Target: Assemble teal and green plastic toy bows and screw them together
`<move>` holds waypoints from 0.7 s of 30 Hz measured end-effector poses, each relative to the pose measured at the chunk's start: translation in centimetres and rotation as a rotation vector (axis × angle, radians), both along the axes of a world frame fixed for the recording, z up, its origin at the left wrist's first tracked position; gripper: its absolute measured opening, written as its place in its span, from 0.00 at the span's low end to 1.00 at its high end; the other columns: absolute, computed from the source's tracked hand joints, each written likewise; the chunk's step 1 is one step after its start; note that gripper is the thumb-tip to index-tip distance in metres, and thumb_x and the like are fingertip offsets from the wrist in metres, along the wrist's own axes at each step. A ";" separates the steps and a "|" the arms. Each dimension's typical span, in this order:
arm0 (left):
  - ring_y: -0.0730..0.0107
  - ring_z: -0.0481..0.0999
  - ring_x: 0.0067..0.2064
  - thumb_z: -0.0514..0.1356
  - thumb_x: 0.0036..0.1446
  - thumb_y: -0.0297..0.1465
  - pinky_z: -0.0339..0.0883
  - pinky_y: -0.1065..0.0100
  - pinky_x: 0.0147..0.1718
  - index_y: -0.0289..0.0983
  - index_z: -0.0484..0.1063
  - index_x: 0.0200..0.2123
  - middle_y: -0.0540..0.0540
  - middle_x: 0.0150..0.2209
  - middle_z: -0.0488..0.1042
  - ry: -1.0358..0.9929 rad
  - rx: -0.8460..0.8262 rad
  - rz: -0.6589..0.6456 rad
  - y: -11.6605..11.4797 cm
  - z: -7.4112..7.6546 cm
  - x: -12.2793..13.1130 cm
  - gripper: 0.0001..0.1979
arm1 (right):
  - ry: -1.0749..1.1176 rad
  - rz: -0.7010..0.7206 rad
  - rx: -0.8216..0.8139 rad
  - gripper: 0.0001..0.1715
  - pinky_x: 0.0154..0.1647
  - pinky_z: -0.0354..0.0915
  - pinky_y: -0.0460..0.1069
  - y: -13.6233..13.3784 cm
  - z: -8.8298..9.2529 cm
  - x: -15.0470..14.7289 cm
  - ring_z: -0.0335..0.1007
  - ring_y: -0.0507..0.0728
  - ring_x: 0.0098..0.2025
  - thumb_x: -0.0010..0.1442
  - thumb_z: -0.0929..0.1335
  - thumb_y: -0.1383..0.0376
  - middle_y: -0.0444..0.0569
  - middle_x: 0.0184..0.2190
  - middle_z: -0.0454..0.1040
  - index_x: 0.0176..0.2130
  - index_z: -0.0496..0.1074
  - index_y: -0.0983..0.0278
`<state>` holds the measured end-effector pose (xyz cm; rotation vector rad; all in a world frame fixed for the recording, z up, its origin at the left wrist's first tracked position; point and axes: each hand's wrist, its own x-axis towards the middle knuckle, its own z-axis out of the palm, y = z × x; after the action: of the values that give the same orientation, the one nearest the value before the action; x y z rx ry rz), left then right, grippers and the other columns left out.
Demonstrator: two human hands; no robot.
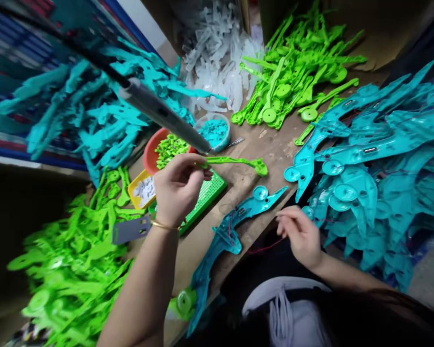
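On my feed, the shell [217,248], teal, lies aslant on the bench [238,188] w/ its hollow side up. A disc [261,193] sits nr its far end, & a thin red wire [264,249] runs off its R side twd the R hand [302,233]. I've got the R hand just R of the shell, fingers curled in, gap narrow; can't tell if they grip the wire. L hand [177,185] is beyond & L of the shell, thumb + fingers pinched on one end of a green lever [235,160]. I see that lever past the shell's far end, approx. level & apart from it, wide end pointing R. A gold bangle [165,225] rings the L wrist. The grey driver [162,113] slants down beyond the shell, tip right by the L fingers; can't tell if they touch.

L of the shell: green tray [208,193], partly behind the L hand, then yellow tray [133,190] w/ white bits [144,190], grey plate [130,230] & a heap of green parts [75,265]. Beyond the shell: red bowl [149,156] w/ green bits [170,149], a tub of teal bits [213,131], then teal parts [94,106] back L, clear parts [220,58] straight back, green levers [292,72] back R. R of the shell: big stack of teal shells [376,178], several w/ discs.
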<state>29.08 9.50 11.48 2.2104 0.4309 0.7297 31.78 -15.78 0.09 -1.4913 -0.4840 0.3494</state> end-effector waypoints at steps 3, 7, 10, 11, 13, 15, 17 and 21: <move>0.77 0.73 0.25 0.57 0.49 0.23 0.70 0.71 0.24 0.42 0.74 0.33 0.55 0.26 0.74 -0.065 -0.010 -0.061 0.3 1.6 -2.8 0.10 | -0.423 -0.161 -0.029 0.13 0.46 0.70 0.57 -0.2 1.4 0.8 0.70 0.59 0.49 0.60 0.67 0.68 0.51 0.49 0.70 0.44 0.75 0.53; 0.77 0.69 0.23 0.57 0.49 0.23 0.65 0.71 0.20 0.42 0.74 0.29 0.54 0.24 0.72 -0.111 -0.015 -0.253 0.9 3.6 -3.1 0.09 | -0.683 0.204 -0.202 0.07 0.62 0.58 0.64 1.2 3.6 2.5 0.57 0.66 0.63 0.58 0.70 0.66 0.51 0.62 0.62 0.38 0.78 0.56; 0.78 0.67 0.23 0.56 0.51 0.25 0.64 0.73 0.20 0.40 0.73 0.30 0.54 0.25 0.70 -0.234 -0.155 -0.308 -0.1 3.8 -2.5 0.07 | -0.505 0.453 -0.063 0.08 0.53 0.68 0.55 2.1 4.7 2.8 0.71 0.57 0.52 0.62 0.66 0.65 0.51 0.49 0.74 0.37 0.77 0.58; 0.78 0.69 0.25 0.56 0.52 0.25 0.65 0.73 0.22 0.41 0.73 0.35 0.53 0.28 0.70 -0.250 -0.182 -0.258 -0.9 3.4 -2.4 0.08 | -0.422 0.451 -0.011 0.08 0.49 0.70 0.53 2.3 4.9 2.7 0.73 0.55 0.47 0.63 0.66 0.65 0.49 0.45 0.76 0.38 0.76 0.58; 0.75 0.73 0.32 0.58 0.55 0.28 0.71 0.73 0.28 0.44 0.68 0.49 0.51 0.38 0.73 -0.177 -0.155 -0.101 -3.4 2.3 -2.5 0.17 | -0.274 0.321 0.055 0.08 0.47 0.71 0.51 2.6 4.8 2.5 0.74 0.54 0.44 0.63 0.66 0.64 0.47 0.40 0.77 0.37 0.76 0.58; 0.71 0.75 0.40 0.58 0.59 0.33 0.74 0.70 0.36 0.45 0.59 0.59 0.46 0.47 0.72 -0.045 -0.074 0.014 -6.4 0.9 -3.1 0.26 | -0.172 0.122 0.085 0.07 0.49 0.70 0.53 3.1 4.4 2.4 0.74 0.55 0.45 0.63 0.67 0.63 0.47 0.39 0.77 0.36 0.76 0.58; 0.67 0.76 0.45 0.58 0.60 0.36 0.75 0.66 0.41 0.43 0.56 0.62 0.42 0.52 0.71 0.044 -0.004 -0.014 -8.9 -0.5 -3.9 0.28 | -0.115 -0.070 0.104 0.06 0.51 0.70 0.54 3.9 3.9 2.4 0.74 0.55 0.45 0.62 0.67 0.62 0.47 0.39 0.77 0.36 0.75 0.58; 0.65 0.76 0.48 0.58 0.61 0.30 0.74 0.64 0.46 0.39 0.65 0.57 0.42 0.52 0.74 0.148 -0.001 -0.197 -10.4 -2.9 -4.0 0.21 | -0.097 -0.181 0.089 0.07 0.54 0.69 0.55 5.3 3.0 3.0 0.73 0.56 0.48 0.62 0.67 0.59 0.48 0.41 0.77 0.36 0.74 0.59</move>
<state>25.03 -0.89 8.55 2.2755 0.2808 0.4633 34.79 -10.48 3.06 -1.4579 -0.4317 0.1120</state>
